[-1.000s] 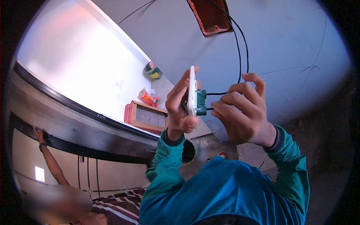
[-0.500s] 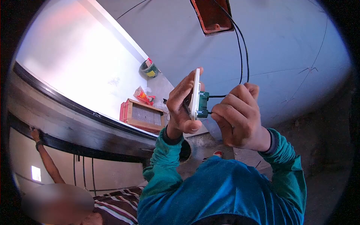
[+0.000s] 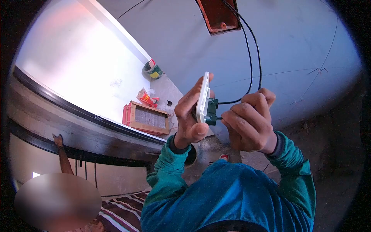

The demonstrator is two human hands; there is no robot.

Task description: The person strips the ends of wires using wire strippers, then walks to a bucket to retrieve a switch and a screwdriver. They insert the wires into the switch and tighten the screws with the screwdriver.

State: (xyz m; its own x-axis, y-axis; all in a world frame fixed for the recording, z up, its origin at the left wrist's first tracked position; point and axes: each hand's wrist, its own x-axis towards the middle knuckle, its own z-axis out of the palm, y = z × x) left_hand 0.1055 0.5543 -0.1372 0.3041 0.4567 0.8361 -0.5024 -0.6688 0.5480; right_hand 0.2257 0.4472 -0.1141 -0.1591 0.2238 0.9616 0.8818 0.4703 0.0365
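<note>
My left hand (image 3: pixel 189 112) grips a white plate (image 3: pixel 203 97) by its edges, thumb low and fingers behind it. A green block (image 3: pixel 211 111) sits on the plate's right side. Two black wires (image 3: pixel 257 50) come down from a reddish recessed box (image 3: pixel 221 17) in the wall. One wire meets the upper part of the block; a short black end shows at its lower part. My right hand (image 3: pixel 249 121) is closed on the black wire just right of the block, its fingertips partly hidden.
Behind on the left are a green bucket (image 3: pixel 153 70), a red and white bag (image 3: pixel 147 98) and a wood-framed box (image 3: pixel 148 119). At lower left, another person in a striped shirt (image 3: pixel 123 210) reaches a hand (image 3: pixel 58 140) to a dark ledge (image 3: pixel 77 154).
The plate has tilted and its front shows more. My right hand has shifted slightly right and down, and the wires bow more to the right. The other person's hand has moved right.
</note>
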